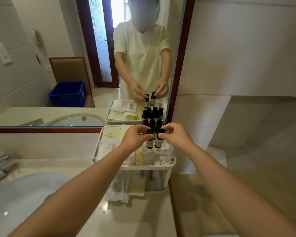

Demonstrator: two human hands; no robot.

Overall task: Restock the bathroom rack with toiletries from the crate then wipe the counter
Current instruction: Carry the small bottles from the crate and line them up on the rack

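Note:
A white two-tier plastic rack (pixel 173 159) stands on the counter against the mirror. Its top tray holds pale sachets (pixel 109 135) on the left and several small dark bottles (pixel 152 124) at the back right. My left hand (pixel 135 135) pinches the black cap of one small dark bottle (pixel 149 144), held upright just over the tray. My right hand (pixel 174 134) grips the cap of a second such bottle (pixel 158 142) right beside it. The blue crate (pixel 67 94) shows only as a reflection in the mirror, behind me on the floor.
A white sink basin (pixel 24 194) with a chrome tap (pixel 0 166) lies at the lower left. Beige counter (pixel 143 216) runs in front of the rack. More packets fill the rack's lower shelf (pixel 135 185). The wood-framed mirror (pixel 181 48) rises directly behind.

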